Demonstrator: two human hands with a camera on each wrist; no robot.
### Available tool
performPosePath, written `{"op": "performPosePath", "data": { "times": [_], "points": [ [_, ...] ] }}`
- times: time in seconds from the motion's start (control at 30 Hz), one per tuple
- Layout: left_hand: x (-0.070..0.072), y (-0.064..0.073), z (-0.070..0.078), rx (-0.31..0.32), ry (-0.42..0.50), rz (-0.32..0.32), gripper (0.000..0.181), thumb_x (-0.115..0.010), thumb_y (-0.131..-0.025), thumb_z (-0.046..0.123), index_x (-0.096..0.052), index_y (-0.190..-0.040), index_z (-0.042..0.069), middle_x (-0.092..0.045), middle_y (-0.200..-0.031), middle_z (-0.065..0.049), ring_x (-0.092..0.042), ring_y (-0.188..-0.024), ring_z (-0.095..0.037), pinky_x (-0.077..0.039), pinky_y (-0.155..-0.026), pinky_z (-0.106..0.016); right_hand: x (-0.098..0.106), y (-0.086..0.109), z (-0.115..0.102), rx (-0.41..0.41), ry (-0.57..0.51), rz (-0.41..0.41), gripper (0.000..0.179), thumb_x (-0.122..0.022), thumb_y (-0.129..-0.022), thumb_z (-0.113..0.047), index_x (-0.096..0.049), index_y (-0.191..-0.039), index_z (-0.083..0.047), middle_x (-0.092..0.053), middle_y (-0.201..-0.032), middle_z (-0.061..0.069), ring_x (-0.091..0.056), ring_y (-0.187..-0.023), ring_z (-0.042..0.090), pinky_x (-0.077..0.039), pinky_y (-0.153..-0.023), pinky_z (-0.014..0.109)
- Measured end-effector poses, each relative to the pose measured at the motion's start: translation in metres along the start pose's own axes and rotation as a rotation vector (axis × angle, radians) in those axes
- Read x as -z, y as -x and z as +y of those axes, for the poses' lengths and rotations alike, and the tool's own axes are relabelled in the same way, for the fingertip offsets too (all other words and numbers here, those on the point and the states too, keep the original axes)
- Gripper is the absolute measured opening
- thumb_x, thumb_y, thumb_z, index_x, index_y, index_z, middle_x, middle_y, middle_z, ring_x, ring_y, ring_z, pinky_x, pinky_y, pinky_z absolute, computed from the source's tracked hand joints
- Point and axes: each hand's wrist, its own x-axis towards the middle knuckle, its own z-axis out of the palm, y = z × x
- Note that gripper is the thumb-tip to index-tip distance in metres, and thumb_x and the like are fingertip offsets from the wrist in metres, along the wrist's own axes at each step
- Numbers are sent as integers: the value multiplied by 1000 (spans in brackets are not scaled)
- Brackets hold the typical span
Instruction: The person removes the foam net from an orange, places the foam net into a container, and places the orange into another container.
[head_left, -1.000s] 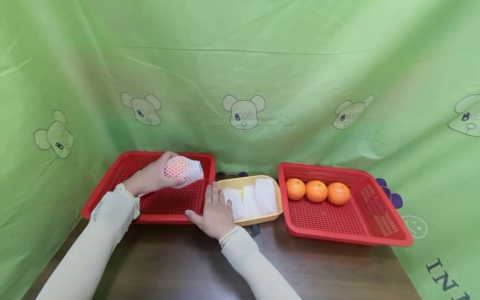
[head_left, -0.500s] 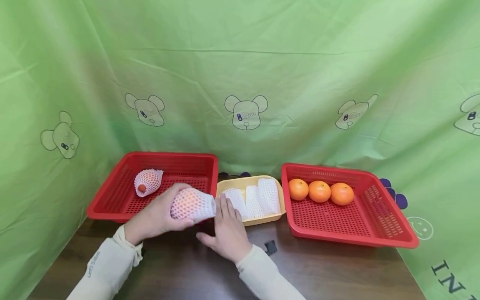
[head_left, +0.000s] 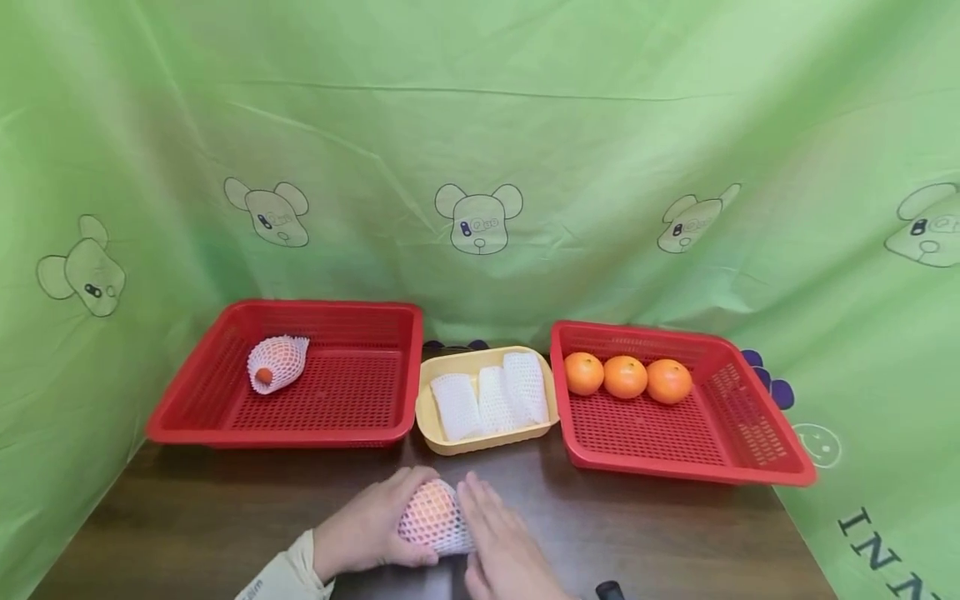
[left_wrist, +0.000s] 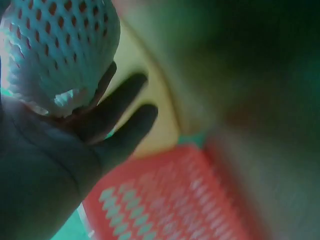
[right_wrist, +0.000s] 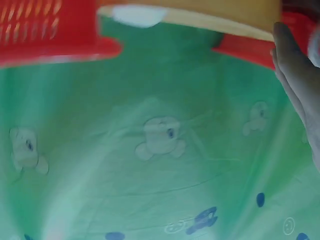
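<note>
Low over the front of the table, my left hand [head_left: 367, 525] grips an orange in a white foam net [head_left: 433, 518], thumb on the near side and fingers behind. My right hand [head_left: 504, 542] lays its straight fingers against the net's right end. In the left wrist view, the foam net [left_wrist: 65, 50] rests by the palm, its gathered end toward the fingers. The right wrist view catches only the edge of the right hand [right_wrist: 300, 80]. Another netted fruit [head_left: 277, 364] lies in the left red basket [head_left: 285, 437].
A yellow tray [head_left: 429, 417] with three white foam nets [head_left: 497, 398] stands between the baskets. The right red basket [head_left: 675, 468] holds three bare oranges [head_left: 625, 377] in a row. A dark object [head_left: 609, 590] shows at the bottom edge. A green curtain [head_left: 480, 125] hangs behind.
My left hand has brought the netted orange out from over the left basket toward me. The right hand has come back from the tray's edge to the net's end.
</note>
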Motion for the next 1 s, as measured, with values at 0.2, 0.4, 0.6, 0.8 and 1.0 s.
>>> {"op": "performPosePath", "data": {
  "times": [0.2,0.4,0.6,0.8,1.0],
  "points": [
    [-25,4,-2,-32,-19,-3,89,-82,-74,60,-48,-141,13,-55,-127,0,-56,-108,-13,-51,-88,-44,-21,5,-12,60,101,6,96,-84,-64,-20,-43,-150,-10,-43,-150,22,-49,-130,34,-50,-94,46],
    [-23,12,2,-51,16,31,89,-76,-82,59,-41,-151,14,-49,-141,1,-52,-124,-17,-46,-97,-53,-29,8,-11,-2,106,48,97,-82,-63,-17,-42,-150,-13,-45,-149,17,-50,-127,31,-52,-88,46],
    [-21,20,4,-296,-174,234,60,-79,-87,40,-57,-135,12,-57,-135,0,-52,-128,-21,-45,-100,-50,-35,11,-10,-17,10,87,100,-77,-63,-13,-35,-154,-9,-43,-152,17,-50,-128,30,-53,-86,44],
    [-21,24,2,-418,-330,222,40,-75,-92,35,-63,-127,20,-56,-128,0,-55,-118,-17,-51,-93,-42,-39,14,-5,-45,-226,225,96,-67,-63,-2,-35,-154,0,-51,-147,16,-51,-132,26,-48,-100,41],
    [-20,23,-1,-401,-308,214,39,-75,-91,35,-63,-126,23,-56,-130,0,-55,-118,-17,-52,-91,-42,-37,19,8,-150,-197,306,40,-70,-70,3,-65,-107,-10,-65,-103,-3,-64,-91,12,-52,-75,29]
  ]
}}
